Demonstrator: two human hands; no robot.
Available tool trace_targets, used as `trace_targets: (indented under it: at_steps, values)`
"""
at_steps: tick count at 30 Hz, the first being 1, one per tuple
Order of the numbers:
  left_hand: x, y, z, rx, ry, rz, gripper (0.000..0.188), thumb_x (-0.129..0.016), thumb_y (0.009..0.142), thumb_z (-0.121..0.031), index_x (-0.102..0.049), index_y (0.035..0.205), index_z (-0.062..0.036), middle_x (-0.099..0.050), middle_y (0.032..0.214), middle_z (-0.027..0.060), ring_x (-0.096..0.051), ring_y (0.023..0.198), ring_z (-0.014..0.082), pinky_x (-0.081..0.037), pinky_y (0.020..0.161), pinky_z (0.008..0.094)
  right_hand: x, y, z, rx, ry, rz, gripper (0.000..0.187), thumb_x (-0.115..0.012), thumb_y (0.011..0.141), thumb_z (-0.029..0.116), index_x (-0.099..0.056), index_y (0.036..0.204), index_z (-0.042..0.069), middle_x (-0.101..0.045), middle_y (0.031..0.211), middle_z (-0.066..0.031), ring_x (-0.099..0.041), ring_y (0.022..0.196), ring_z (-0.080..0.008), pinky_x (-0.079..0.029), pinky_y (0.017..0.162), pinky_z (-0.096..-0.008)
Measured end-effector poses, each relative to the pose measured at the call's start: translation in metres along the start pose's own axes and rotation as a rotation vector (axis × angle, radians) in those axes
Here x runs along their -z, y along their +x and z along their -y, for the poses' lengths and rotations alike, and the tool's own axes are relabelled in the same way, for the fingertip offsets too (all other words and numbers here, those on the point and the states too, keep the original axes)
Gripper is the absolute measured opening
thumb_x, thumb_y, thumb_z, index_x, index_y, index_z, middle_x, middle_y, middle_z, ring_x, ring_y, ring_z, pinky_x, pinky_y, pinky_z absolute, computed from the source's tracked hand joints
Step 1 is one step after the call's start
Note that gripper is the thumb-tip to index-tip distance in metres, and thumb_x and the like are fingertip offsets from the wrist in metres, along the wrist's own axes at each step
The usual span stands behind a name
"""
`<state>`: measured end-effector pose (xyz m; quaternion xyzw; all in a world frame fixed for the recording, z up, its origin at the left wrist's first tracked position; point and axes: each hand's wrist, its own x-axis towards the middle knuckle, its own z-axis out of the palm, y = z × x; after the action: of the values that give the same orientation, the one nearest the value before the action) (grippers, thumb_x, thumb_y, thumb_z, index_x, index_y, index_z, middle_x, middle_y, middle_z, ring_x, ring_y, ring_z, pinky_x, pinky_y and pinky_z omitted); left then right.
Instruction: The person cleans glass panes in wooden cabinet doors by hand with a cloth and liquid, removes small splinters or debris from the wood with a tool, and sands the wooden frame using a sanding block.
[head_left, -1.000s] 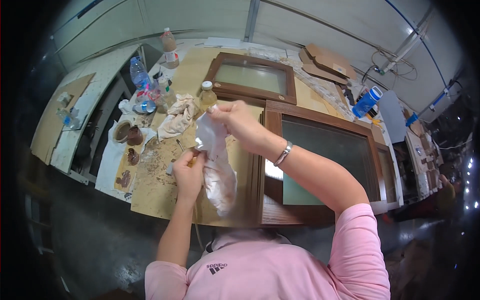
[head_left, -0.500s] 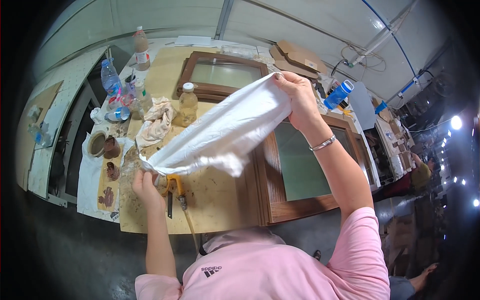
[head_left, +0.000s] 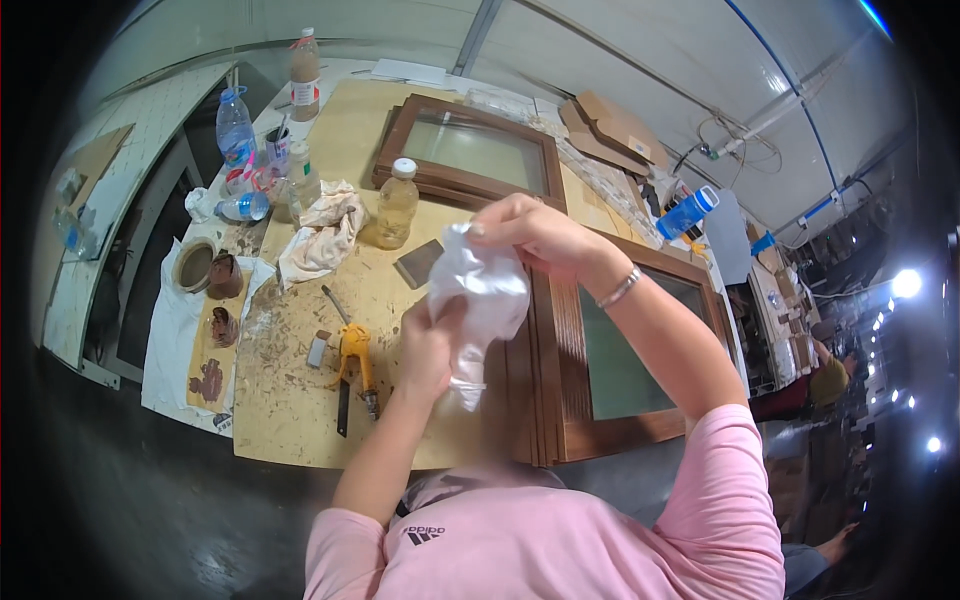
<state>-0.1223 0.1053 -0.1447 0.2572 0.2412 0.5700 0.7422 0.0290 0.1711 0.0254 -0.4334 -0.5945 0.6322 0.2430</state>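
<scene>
A white cloth (head_left: 482,290) hangs gathered between my two hands, above the tan work board. My right hand (head_left: 535,235), with a silver bracelet at the wrist, pinches its upper end. Lower down, my left hand (head_left: 430,350) has its fingers closed around the cloth's side; its fingertips are partly hidden. Below and left of the cloth lies a yellow-handled air gun (head_left: 355,345) beside a dark flat strip (head_left: 343,408). A brown flat pad (head_left: 416,264) sits just behind my left hand. To the right are stacked brown-framed glass panels (head_left: 575,425).
A bottle of yellowish liquid (head_left: 397,205) stands behind the cloth, near a stained crumpled rag (head_left: 325,232). At left are an open pot (head_left: 196,265), brown smears on a strip (head_left: 208,382) and several plastic bottles (head_left: 236,128). Another framed panel (head_left: 472,145) lies at the back.
The cloth was stretched wide between my hands and is now gathered up small. My left hand moved right and my right hand came lower and left, bringing them together.
</scene>
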Motion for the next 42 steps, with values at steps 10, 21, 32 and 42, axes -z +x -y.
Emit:
trace_targets:
  at_steps: [10, 21, 32, 42]
  values:
    - [0.054, -0.036, 0.002, 0.149, -0.290, -0.196, 0.028, -0.053, 0.093, -0.003, -0.063, 0.118, 0.0018, -0.069, 0.104, 0.0090, -0.068, 0.091, 0.0190, -0.056, 0.078, 0.0328, 0.063, 0.236, -0.159, 0.128, -0.373, -0.496, 0.076, -0.089, 0.066, 0.017, -0.053, 0.131, 0.002, -0.064, 0.127, -0.0171, -0.060, 0.120, -0.0275, -0.047, 0.102, -0.0380]
    - [0.095, 0.012, -0.026, -0.022, -0.093, -0.389, 0.055, -0.053, 0.080, 0.008, -0.049, 0.134, 0.0025, -0.061, 0.117, 0.0170, -0.066, 0.098, 0.0233, -0.058, 0.078, 0.0336, -0.008, 0.203, -0.076, 0.245, -1.146, -0.343, 0.066, -0.086, 0.058, 0.026, -0.060, 0.115, 0.007, -0.062, 0.103, -0.0149, -0.062, 0.100, -0.0339, -0.052, 0.085, -0.0431]
    - [0.075, 0.039, -0.026, -0.013, -0.209, -0.217, 0.053, -0.040, 0.087, 0.007, -0.049, 0.139, 0.0068, -0.059, 0.131, 0.0180, -0.062, 0.117, 0.0268, -0.050, 0.101, 0.0377, -0.020, 0.117, -0.080, 0.354, -1.940, 0.015, 0.032, -0.072, 0.069, 0.015, -0.067, 0.101, 0.011, -0.060, 0.097, -0.0118, -0.060, 0.092, -0.0280, -0.045, 0.069, -0.0401]
    - [0.072, 0.035, -0.017, -0.038, -0.032, -0.246, 0.051, -0.042, 0.089, 0.007, -0.049, 0.139, 0.0091, -0.059, 0.132, 0.0184, -0.061, 0.117, 0.0242, -0.049, 0.099, 0.0340, -0.018, 0.108, -0.071, 0.328, -2.327, -0.038, 0.016, -0.069, 0.077, 0.024, -0.069, 0.087, 0.011, -0.059, 0.091, -0.0069, -0.057, 0.090, -0.0250, -0.044, 0.071, -0.0440]
